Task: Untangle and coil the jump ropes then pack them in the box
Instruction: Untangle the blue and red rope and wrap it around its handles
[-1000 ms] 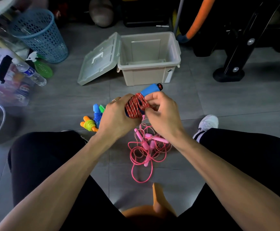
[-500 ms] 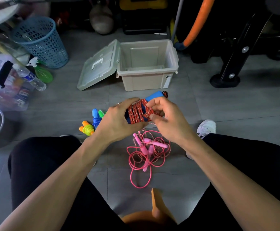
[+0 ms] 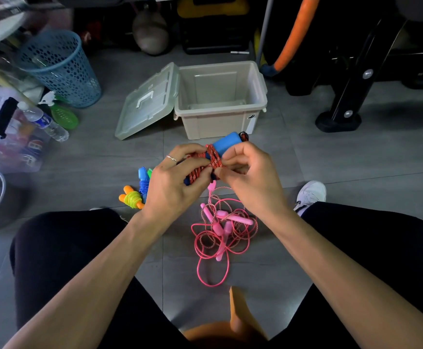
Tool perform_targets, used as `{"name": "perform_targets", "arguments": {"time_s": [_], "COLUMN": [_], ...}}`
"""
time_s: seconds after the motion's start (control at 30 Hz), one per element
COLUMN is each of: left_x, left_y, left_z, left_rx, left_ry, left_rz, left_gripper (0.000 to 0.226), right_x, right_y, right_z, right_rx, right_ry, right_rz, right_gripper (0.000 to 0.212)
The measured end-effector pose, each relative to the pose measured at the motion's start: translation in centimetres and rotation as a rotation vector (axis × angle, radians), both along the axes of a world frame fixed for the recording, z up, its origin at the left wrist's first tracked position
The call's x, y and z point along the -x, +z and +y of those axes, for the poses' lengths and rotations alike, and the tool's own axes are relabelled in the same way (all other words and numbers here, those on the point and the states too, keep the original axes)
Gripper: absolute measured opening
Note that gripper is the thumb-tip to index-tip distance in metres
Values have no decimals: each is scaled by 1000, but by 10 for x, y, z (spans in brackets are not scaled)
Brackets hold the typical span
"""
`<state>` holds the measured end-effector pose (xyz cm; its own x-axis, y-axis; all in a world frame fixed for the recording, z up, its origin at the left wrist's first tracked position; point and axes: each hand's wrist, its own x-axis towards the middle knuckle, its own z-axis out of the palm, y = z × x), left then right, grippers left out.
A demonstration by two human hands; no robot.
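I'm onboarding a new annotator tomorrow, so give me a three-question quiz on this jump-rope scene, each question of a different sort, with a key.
1. True or false: the beige box already holds a coiled rope.
2. Multiple choice: which rope lies loose and tangled on the floor? A) the pink ropes B) the red rope with blue handles C) the yellow rope with orange handles
3. Fill in: the left hand and right hand both grip the ____ rope.

Key
1. False: the box is empty, with its lid open to one side.
2. A
3. Red: it is wound around its blue handles.
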<state>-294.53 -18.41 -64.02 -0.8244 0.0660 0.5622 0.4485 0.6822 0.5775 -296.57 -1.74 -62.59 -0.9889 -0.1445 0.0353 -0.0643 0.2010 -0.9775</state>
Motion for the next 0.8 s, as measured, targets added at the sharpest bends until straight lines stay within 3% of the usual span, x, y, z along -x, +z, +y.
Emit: {"name": "perform_targets", "arguments": {"time_s": [0.23,0.37,0.43,0.53,0.6,0.67,0.8], "left_x": [1,-1,-2,-6,-10,-12,-14], "left_y": [3,4,6,8,6,4,2], "left_z": [2,3,4,7,10,13,17], "left_rx": [-38,-75,-72,-27,19,38,-126], "left_ry": [79,114,116,65,27,12,71], "left_rz": [-30,-63,-57,-33,-35,-58,-192], "left_gripper": [7,5,5,7,12,14,11], "right_x": [5,6,11,18,21,21,21], "right_y": [-8,-12,-7,-3,-5,-9,-19], "right_z": [3,2,5,5,4,0,-2], "right_rx": [-74,-117,-101,59,18,17,-28], "right_ry": [-129,-256,-245,-163,-206,-284,-366], "right_rz": [86,77,-54,-312,-370,-358,-227], "right_gripper": [18,36,45,42,50,43,39]}}
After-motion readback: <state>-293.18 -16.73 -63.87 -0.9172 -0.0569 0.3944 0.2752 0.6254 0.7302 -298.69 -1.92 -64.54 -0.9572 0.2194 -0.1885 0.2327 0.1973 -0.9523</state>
